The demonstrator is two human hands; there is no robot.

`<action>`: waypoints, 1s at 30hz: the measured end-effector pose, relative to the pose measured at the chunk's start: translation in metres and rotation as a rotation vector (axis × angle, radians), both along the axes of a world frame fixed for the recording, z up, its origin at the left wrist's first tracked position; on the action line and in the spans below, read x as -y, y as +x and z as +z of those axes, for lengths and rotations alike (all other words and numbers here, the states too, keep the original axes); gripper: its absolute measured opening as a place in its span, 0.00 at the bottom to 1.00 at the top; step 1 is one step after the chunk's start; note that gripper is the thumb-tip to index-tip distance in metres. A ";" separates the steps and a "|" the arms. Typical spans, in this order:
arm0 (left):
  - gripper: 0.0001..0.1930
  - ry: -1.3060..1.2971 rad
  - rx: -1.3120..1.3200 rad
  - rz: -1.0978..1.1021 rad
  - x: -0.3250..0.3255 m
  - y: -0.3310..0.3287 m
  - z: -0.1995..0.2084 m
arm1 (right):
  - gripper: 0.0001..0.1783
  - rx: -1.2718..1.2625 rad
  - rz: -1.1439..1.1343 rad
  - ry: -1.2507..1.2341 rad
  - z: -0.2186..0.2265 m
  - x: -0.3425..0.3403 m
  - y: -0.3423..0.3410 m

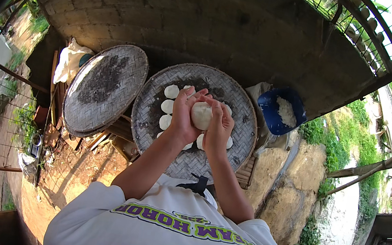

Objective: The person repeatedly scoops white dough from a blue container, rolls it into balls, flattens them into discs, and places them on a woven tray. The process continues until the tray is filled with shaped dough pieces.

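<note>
Between my two cupped hands is a round white ball (pixel 201 117) that looks like dough. My left hand (pixel 184 115) curves round its left side, and my right hand (pixel 219 128) closes on it from the right. Both are held above a round woven tray (pixel 177 164). Several smaller white rounds, among them a white piece (pixel 167 106), lie in rows on the weave, partly hidden by my hands and forearms. The tray's middle carries dark stains.
A second round woven tray (pixel 105 86) leans at the left, stained dark too. To the right sits a blue basin (pixel 265 113) with white shredded or crumbly material (pixel 286 111). A block wall (pixel 180 24) stands behind the trays. A bamboo pole (pixel 377 167) juts in at far right.
</note>
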State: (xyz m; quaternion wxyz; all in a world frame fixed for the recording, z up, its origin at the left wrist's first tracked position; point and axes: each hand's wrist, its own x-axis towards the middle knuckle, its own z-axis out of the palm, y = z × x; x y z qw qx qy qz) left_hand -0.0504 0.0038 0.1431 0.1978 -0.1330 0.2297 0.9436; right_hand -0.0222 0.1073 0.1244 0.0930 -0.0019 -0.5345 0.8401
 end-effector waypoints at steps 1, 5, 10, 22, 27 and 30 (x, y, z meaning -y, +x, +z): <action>0.33 -0.006 0.047 0.039 -0.001 0.000 0.000 | 0.19 0.102 0.060 -0.138 -0.001 -0.002 -0.006; 0.35 0.049 0.108 0.122 0.004 0.007 -0.006 | 0.21 0.477 -0.022 -0.705 0.004 -0.010 -0.015; 0.33 0.259 0.050 0.031 0.009 0.015 -0.015 | 0.28 0.087 -0.032 -0.454 0.014 -0.013 0.007; 0.33 -0.002 -0.010 -0.070 0.000 0.000 -0.002 | 0.22 0.227 -0.005 -0.202 0.017 -0.023 -0.011; 0.33 0.137 -0.081 -0.041 -0.004 0.010 -0.025 | 0.24 -0.172 -0.064 0.199 0.018 -0.020 0.013; 0.32 0.339 -0.106 -0.074 0.000 0.017 -0.027 | 0.25 -0.349 0.003 0.840 0.010 -0.014 0.029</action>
